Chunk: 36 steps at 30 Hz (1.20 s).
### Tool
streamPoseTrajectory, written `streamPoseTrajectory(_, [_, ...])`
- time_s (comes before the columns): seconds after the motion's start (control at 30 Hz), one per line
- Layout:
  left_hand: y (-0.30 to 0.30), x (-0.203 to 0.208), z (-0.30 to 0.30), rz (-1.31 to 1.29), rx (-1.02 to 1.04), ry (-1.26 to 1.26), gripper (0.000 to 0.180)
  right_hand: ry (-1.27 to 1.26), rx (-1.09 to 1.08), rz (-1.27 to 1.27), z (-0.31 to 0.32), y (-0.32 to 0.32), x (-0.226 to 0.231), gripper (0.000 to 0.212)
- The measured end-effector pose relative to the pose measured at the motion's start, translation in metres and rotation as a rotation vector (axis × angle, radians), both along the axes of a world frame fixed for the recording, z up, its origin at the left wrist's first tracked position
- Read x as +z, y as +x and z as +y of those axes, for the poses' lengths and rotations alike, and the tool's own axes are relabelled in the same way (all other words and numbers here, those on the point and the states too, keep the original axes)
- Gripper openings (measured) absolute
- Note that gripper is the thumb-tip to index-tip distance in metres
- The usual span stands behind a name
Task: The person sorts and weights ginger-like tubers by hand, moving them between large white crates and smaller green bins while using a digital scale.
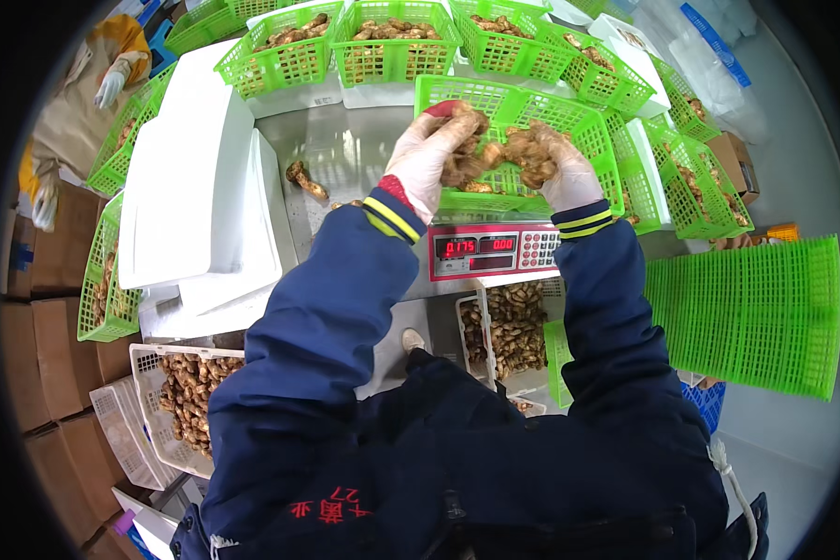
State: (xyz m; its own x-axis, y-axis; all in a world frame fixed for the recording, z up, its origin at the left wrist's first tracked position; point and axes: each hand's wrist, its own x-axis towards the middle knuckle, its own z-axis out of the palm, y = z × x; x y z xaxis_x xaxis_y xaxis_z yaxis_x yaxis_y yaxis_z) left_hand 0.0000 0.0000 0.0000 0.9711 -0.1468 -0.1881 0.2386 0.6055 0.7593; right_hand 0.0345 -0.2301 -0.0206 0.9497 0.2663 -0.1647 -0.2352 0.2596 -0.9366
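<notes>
Both my hands wear thin pale gloves and are over a green plastic basket (516,96) on a red-framed digital scale (453,266) with a lit display. My left hand (426,157), with red showing at its wrist and thumb, is closed around brown mushrooms (468,140) at the basket's left side. Closed on more brown mushrooms (529,157), my right hand (572,175) is at the basket's right half. A few mushrooms lie on the basket floor between and below the hands. One loose mushroom (306,180) lies on the metal table (331,140) to the left.
Filled green baskets (397,61) line the table's far side and right. White foam boxes (191,168) stand at left, near stacked cartons (61,359). White crates of mushrooms (196,397) sit below. Stacked green baskets (747,317) are at right. Another person's gloved hand (112,84) shows far left.
</notes>
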Motion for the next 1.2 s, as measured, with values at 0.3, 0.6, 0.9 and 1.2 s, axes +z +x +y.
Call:
streamPoseTrajectory(0.3, [-0.080, -0.022, 0.049, 0.000, 0.236, -0.018, 0.034, 0.032, -0.231, -0.277, 0.038, -0.039, 0.037, 0.031])
streamPoseTrajectory(0.6, [-0.252, -0.015, 0.103, -0.204, 0.213, -0.354, 0.063, 0.922, 0.800, 0.232, 0.250, -0.184, 0.021, 0.070])
streamPoseTrajectory(0.9, [-0.424, -0.067, 0.176, -0.015, 0.631, -0.466, 0.056, 0.630, 1.100, 0.572, 0.410, -0.348, 0.010, 0.074])
streamPoseTrajectory(1.2, [-0.550, -0.091, 0.245, 0.149, 0.690, -0.283, 0.040, 0.127, 0.451, -0.202, 0.515, -0.302, -0.002, 0.073])
